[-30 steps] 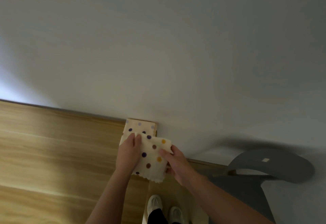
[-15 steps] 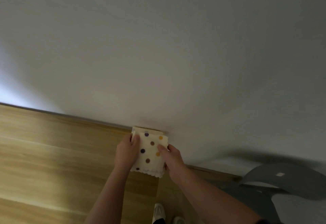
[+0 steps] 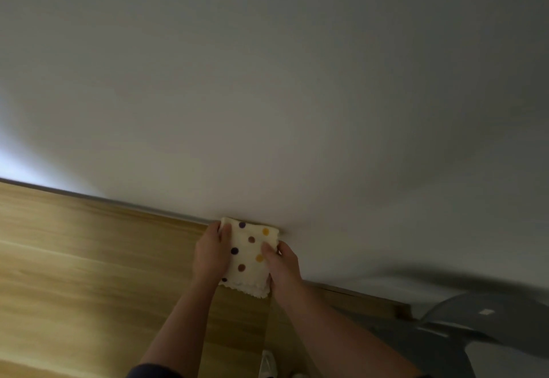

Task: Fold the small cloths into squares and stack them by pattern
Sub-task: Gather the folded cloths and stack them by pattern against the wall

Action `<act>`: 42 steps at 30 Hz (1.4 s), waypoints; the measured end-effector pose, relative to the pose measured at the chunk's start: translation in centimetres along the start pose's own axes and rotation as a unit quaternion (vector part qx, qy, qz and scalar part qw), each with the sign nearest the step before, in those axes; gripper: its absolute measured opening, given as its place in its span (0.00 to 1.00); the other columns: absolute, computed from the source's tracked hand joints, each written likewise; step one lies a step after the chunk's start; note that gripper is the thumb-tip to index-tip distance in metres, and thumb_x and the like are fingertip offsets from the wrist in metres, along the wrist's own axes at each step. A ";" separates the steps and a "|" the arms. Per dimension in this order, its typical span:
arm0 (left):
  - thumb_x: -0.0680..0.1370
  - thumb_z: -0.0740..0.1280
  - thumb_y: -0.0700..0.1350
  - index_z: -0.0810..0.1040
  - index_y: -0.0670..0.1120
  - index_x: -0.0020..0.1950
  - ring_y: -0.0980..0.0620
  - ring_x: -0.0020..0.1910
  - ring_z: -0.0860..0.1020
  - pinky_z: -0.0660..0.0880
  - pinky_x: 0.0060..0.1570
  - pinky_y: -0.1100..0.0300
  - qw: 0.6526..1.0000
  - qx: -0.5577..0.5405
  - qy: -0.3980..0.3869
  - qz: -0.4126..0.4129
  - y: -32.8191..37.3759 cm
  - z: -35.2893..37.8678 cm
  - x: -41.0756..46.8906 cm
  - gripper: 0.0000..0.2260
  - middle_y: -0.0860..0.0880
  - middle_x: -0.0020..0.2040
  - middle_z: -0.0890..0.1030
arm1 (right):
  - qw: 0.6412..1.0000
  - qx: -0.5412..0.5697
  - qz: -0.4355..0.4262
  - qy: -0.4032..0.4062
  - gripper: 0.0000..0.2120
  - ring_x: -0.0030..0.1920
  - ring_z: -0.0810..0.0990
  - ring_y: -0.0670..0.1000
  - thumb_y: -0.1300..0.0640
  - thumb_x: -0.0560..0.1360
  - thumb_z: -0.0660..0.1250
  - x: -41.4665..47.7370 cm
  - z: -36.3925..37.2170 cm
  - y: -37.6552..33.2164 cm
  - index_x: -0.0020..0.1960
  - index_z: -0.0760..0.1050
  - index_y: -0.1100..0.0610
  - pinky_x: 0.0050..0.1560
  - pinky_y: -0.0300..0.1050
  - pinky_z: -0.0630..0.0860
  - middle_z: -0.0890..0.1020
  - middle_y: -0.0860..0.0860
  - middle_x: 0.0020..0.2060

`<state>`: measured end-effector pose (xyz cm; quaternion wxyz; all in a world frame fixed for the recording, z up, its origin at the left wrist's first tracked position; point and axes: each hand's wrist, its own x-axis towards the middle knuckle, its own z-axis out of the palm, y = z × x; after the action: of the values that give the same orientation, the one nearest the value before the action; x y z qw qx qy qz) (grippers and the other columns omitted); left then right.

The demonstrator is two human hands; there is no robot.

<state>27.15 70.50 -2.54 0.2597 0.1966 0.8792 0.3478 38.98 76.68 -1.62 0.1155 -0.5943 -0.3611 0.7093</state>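
Note:
A cream cloth with purple, brown and yellow dots (image 3: 248, 254) is folded into a square. It lies at the far edge of the wooden table (image 3: 89, 273), against the wall, on top of at least one more cream layer whose scalloped hem shows below it. My left hand (image 3: 211, 255) holds its left edge, fingers curled over the top left corner. My right hand (image 3: 283, 270) pinches the right edge, thumb on top. How many cloths lie underneath is hidden.
A plain white wall (image 3: 297, 95) rises straight behind the table. The table's right end is just right of the cloth. A grey chair (image 3: 463, 327) stands at lower right. White shoes (image 3: 267, 362) show on the floor below.
Both hands carried the folded dotted cloth away from me and set it squarely over the dotted cloth that lay by the wall, covering it.

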 end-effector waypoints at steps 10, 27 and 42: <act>0.81 0.59 0.49 0.68 0.44 0.53 0.44 0.40 0.75 0.70 0.36 0.53 0.991 0.086 0.099 0.012 0.6 0.7 -0.6 0.09 0.46 0.46 0.75 | 0.977 -0.176 -0.075 0.095 0.12 0.49 0.76 0.49 0.51 0.78 0.64 0.3 0.3 -1.3 0.58 0.68 0.55 0.47 0.43 0.74 0.77 0.51 0.52; 0.83 0.39 0.54 0.69 0.44 0.73 0.54 0.73 0.60 0.64 0.65 0.41 0.885 0.377 -0.083 0.261 -4.0 -0.4 -1.7 0.28 0.48 0.73 0.69 | 0.611 -0.697 -0.376 0.002 0.30 0.69 0.71 0.51 0.47 0.70 0.73 1.9 -1.8 2.7 0.69 0.73 0.57 0.65 0.50 0.71 0.73 0.53 0.69; 0.82 0.53 0.53 0.61 0.48 0.76 0.49 0.77 0.52 0.50 0.74 0.44 0.952 0.229 -0.015 0.201 -0.6 -1.5 -11.7 0.23 0.48 0.77 0.59 | 0.748 -0.540 -0.386 -0.002 0.27 0.77 0.53 0.47 0.52 0.82 0.56 -7.2 -9.8 1.4 0.79 0.51 0.54 0.75 0.40 0.51 0.55 0.48 0.78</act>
<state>35.40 63.19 1.75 0.1453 0.4284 0.8737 0.1787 50.32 75.07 2.56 0.0385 -0.3658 -0.8830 0.2916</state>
